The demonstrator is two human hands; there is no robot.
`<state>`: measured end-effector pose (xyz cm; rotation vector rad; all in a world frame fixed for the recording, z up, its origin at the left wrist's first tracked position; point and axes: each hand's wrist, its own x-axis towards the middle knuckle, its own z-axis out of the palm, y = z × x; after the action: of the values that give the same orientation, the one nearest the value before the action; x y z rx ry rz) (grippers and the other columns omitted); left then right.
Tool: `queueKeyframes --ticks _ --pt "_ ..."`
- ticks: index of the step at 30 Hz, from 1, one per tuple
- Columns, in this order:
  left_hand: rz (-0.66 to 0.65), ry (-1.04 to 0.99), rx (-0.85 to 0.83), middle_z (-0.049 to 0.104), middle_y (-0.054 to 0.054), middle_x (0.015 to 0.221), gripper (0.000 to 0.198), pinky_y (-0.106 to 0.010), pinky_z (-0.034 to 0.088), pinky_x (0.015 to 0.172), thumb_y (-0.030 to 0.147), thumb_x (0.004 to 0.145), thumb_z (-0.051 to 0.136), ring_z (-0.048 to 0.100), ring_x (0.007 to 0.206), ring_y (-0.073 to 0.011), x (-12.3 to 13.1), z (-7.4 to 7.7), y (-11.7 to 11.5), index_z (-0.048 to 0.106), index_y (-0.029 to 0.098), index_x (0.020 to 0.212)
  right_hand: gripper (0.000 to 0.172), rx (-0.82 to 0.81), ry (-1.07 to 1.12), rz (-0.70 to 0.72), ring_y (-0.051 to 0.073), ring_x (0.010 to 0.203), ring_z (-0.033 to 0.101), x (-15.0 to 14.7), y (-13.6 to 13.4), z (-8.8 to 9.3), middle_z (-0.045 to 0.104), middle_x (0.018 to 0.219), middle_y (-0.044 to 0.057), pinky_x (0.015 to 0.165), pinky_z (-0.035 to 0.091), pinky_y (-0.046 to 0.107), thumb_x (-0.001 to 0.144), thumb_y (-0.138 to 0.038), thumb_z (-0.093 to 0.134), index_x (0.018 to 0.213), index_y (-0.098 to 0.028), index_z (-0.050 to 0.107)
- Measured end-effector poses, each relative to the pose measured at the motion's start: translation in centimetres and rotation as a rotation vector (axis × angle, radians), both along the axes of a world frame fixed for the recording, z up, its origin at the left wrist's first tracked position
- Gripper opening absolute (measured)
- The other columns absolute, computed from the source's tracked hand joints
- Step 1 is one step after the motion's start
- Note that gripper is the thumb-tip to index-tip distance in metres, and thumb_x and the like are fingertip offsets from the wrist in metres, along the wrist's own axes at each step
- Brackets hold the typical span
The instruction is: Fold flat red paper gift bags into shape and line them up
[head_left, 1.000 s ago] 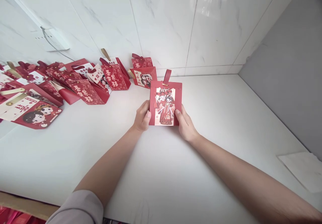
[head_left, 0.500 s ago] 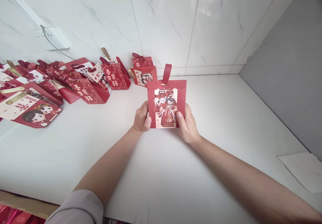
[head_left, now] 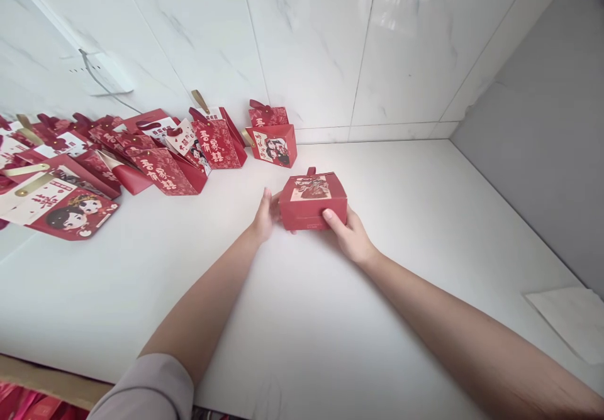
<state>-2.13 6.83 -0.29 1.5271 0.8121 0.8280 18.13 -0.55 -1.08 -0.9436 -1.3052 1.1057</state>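
Observation:
A red gift box (head_left: 311,212) is tipped back, its flat bottom turned towards me. The panel with the printed couple faces up, and the ribbon loop shows at the far edge. My right hand (head_left: 349,234) grips the right side, its thumb pressed on the bottom and its fingers hidden behind. My left hand (head_left: 270,215) supports the left side, with its thumb raised off the box and its fingers partly hidden beside and under it.
Several red and white gift boxes (head_left: 163,168) stand at the left along the tiled wall, with two more (head_left: 272,144) behind my hands. A white sheet (head_left: 566,319) lies at the right on the white table (head_left: 425,231). Red items (head_left: 35,404) fill a carton at the lower left.
The gift box has tipped back from upright, so its bottom now shows and its handle points away. My left thumb has come off the box; my right thumb now presses on the bottom.

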Motion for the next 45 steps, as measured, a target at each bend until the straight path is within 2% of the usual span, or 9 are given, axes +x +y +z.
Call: queueKeyframes --ticks 5,14,20,25,28,33,36,39,45 --pt "-0.107 0.092 0.005 0.077 -0.015 0.087 0.098 -0.027 0.051 0.053 0.089 0.076 0.044 0.073 0.06 -0.0227 -0.5 0.3 -0.3 0.052 0.015 0.138 0.063 -0.193 0.163 -0.049 0.02 0.062 0.07 0.1 0.5 0.3 0.077 0.094 0.008 0.062 0.057 0.035 0.092 -0.075 0.041 0.117 -0.02 0.061" --pt "0.022 0.056 -0.036 0.077 -0.016 0.082 0.098 -0.026 0.048 0.051 0.087 0.078 0.044 0.072 0.056 -0.0211 -0.5 0.3 0.0 0.058 0.008 0.135 0.082 -0.229 0.218 -0.048 0.02 0.059 0.07 0.3 0.5 0.4 0.077 0.084 0.011 0.061 0.055 0.034 0.086 -0.086 0.028 0.103 -0.017 0.068" --pt "0.071 0.067 -0.007 0.077 -0.016 0.082 0.093 -0.026 0.047 0.049 0.085 0.078 0.046 0.072 0.058 -0.0216 -0.4 0.1 0.0 0.066 0.007 0.125 0.077 -0.23 0.2 -0.082 0.021 0.063 0.071 0.4 0.8 0.3 0.076 0.088 0.012 0.062 0.057 0.036 0.089 -0.082 0.03 0.105 -0.017 0.068" --pt "0.144 0.019 0.023 0.076 -0.016 0.087 0.092 -0.032 0.054 0.061 0.088 0.08 0.035 0.073 0.083 -0.0263 -0.2 -0.8 0.6 0.073 0.009 0.108 0.057 0.056 -0.02 -0.258 0.027 0.113 0.065 0.2 0.2 0.4 0.063 0.134 0.01 0.084 0.06 0.04 0.092 -0.059 0.059 0.14 -0.029 0.054" --pt "0.213 0.047 0.095 0.076 -0.014 0.096 0.073 -0.035 0.055 0.08 0.076 0.087 0.047 0.07 0.097 -0.026 0.3 -0.6 0.5 0.073 0.011 0.105 0.049 0.311 -0.208 -0.313 0.028 0.127 0.057 0.0 -0.4 0.5 0.055 0.139 0.009 0.099 0.056 0.044 0.092 -0.044 0.065 0.139 -0.034 0.058" --pt "0.302 0.01 0.094 0.068 -0.013 0.128 0.073 -0.039 0.054 0.09 0.071 0.09 0.048 0.065 0.113 -0.0276 1.0 0.0 0.0 0.055 0.017 0.139 0.018 0.428 -0.295 -0.291 0.024 0.104 0.066 -0.4 -0.8 0.3 0.06 0.13 0.008 0.095 0.059 0.049 0.095 -0.036 0.062 0.107 -0.034 0.075" --pt "0.158 -0.045 0.154 0.048 -0.012 0.154 0.084 -0.046 0.049 0.104 0.08 0.088 0.038 0.048 0.139 -0.032 0.9 -0.1 0.0 0.041 0.025 0.152 0.018 0.398 -0.275 -0.263 0.022 0.095 0.067 -0.5 -0.8 0.2 0.062 0.127 0.007 0.089 0.062 0.048 0.096 -0.036 0.06 0.103 -0.033 0.077" --pt "0.068 -0.019 0.263 0.035 -0.01 0.163 0.089 -0.05 0.039 0.117 0.079 0.085 0.048 0.032 0.15 -0.034 0.8 -0.2 0.0 0.033 0.027 0.156 0.018 0.391 -0.265 -0.252 0.021 0.094 0.067 -0.6 -0.8 0.3 0.061 0.125 0.007 0.083 0.063 0.045 0.096 -0.035 0.06 0.103 -0.033 0.077" --pt "0.079 -0.054 0.258 0.031 -0.009 0.165 0.09 -0.05 0.031 0.123 0.07 0.087 0.055 0.032 0.15 -0.0363 0.9 -0.1 -0.1 0.028 0.024 0.159 0.017 0.407 -0.272 -0.246 0.018 0.091 0.067 -0.6 -0.8 0.3 0.062 0.123 0.007 0.076 0.062 0.039 0.096 -0.029 0.061 0.102 -0.031 0.076"
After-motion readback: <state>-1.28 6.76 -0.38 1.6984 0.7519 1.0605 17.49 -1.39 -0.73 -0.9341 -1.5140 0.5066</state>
